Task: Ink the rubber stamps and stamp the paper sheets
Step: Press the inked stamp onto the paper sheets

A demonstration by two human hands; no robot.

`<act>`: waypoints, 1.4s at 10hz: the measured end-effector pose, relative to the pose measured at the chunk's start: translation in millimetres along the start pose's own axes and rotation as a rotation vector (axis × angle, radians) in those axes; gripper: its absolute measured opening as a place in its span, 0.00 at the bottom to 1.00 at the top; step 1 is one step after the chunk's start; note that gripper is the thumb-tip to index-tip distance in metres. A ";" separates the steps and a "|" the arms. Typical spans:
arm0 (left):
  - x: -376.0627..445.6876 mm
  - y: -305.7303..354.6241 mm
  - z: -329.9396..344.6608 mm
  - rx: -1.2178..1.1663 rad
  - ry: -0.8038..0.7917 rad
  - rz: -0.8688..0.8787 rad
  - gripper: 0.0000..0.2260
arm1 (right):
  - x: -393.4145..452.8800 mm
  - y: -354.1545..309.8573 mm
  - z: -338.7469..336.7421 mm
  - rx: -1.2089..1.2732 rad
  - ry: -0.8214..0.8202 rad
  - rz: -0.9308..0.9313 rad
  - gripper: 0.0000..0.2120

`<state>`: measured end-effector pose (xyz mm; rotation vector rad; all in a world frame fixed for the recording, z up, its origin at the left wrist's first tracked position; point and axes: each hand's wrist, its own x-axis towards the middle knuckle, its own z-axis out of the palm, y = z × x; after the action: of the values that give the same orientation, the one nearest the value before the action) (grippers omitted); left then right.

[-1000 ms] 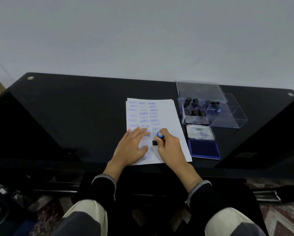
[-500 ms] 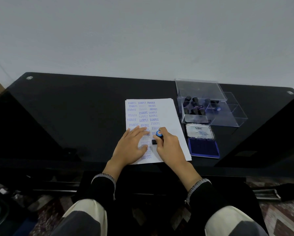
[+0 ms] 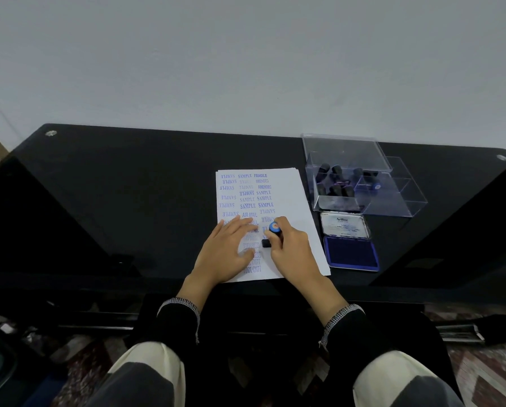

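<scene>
A stack of white paper sheets (image 3: pixel 292 198) lies on the black glass table (image 3: pixel 128 186), its top sheet covered with blue stamped words. My left hand (image 3: pixel 226 252) rests flat on the sheet's lower left part, fingers straight. My right hand (image 3: pixel 292 251) grips a black rubber stamp with a blue cap (image 3: pixel 274 228), its base down on the paper beside my left fingertips. To the right of the sheets an open ink pad (image 3: pixel 352 254) shows its blue surface, lid (image 3: pixel 344 225) folded back.
A clear plastic box (image 3: pixel 392 198) behind the ink pad holds several dark stamps (image 3: pixel 335 183) in its left part; its lid stands open at the back. The table's front edge runs just under my wrists. A white wall rises behind the table.
The hands and stamp have stayed in nearly the same place on the paper; the stamp remains pressed down.
</scene>
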<state>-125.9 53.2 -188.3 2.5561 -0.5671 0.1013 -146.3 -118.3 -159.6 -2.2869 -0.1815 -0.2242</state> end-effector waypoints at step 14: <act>-1.8 1.9 -0.3 -0.004 0.026 0.002 0.23 | 1.2 -2.1 0.1 0.027 -0.017 0.033 0.06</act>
<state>-128.2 52.6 -187.5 2.5473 -0.5590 0.1336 -145.5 -116.7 -157.8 -2.2641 -0.1542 -0.1840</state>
